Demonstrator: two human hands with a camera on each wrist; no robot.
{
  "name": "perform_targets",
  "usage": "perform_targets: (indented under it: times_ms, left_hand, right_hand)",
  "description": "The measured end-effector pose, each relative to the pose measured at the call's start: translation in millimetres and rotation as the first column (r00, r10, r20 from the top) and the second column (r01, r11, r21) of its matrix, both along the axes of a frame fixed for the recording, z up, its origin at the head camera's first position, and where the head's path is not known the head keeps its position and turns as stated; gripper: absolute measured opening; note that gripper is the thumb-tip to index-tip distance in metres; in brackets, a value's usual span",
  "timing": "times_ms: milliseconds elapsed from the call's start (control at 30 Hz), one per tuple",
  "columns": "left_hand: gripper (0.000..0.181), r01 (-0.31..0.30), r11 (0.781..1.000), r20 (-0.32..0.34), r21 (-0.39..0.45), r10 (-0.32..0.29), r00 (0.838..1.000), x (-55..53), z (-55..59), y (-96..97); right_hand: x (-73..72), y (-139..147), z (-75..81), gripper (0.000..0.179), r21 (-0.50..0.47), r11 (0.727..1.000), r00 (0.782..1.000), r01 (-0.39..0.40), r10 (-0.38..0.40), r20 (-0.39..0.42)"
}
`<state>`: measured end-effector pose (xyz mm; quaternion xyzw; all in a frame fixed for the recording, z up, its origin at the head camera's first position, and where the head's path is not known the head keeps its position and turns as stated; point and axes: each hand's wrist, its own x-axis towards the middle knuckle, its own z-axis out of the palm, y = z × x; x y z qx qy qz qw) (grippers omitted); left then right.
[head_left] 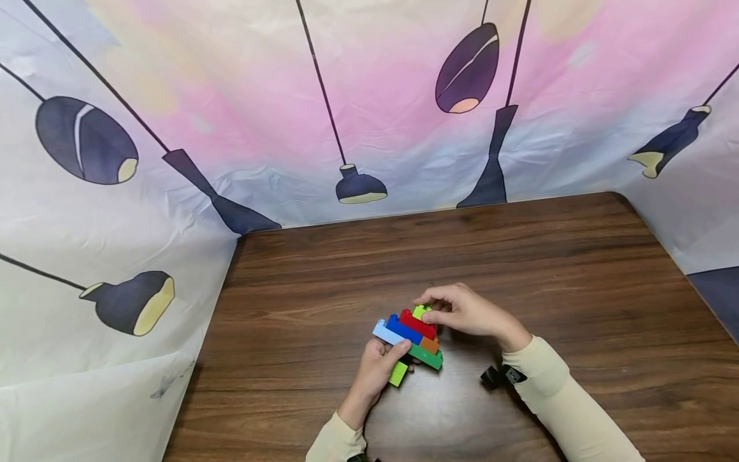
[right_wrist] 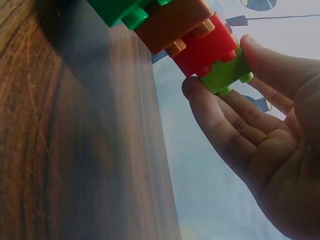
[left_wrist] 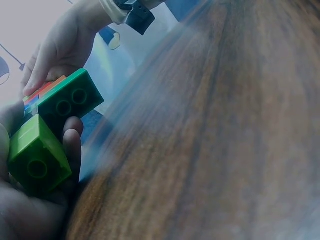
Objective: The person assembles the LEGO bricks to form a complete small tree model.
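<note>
A small stack of toy bricks [head_left: 411, 333] is held just above the wooden table [head_left: 519, 269]. It has light blue, blue, red, orange and green layers. My left hand [head_left: 385, 357] grips its near end from below, with its fingers [left_wrist: 73, 145] curled round a lime brick [left_wrist: 37, 161] and the green brick [left_wrist: 67, 100]. My right hand [head_left: 432, 309] pinches another lime brick [right_wrist: 227, 74] at the far end, beside the red brick [right_wrist: 205, 50]. The thumb is on one side and a fingertip on the other.
A cloth backdrop [head_left: 173, 160] printed with lamps closes off the table's far, left and right sides. A small black camera [head_left: 498, 375] sits on my right wrist. The tabletop [right_wrist: 60, 150] around the hands carries nothing else.
</note>
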<state>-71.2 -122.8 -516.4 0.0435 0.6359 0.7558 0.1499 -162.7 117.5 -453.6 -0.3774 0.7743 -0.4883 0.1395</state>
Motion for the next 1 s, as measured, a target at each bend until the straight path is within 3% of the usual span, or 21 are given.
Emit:
perform_targets:
  times_ms: [1000]
  left_hand:
    - [0.045, -0.029, 0.999, -0.030, 0.016, 0.030, 0.999, 0.4, -3.7, -0.8]
  right_hand:
    - [-0.1, -4.8, -7.5, 0.030, -0.044, 0.999, 0.999, -0.007, 0.009, 0.032]
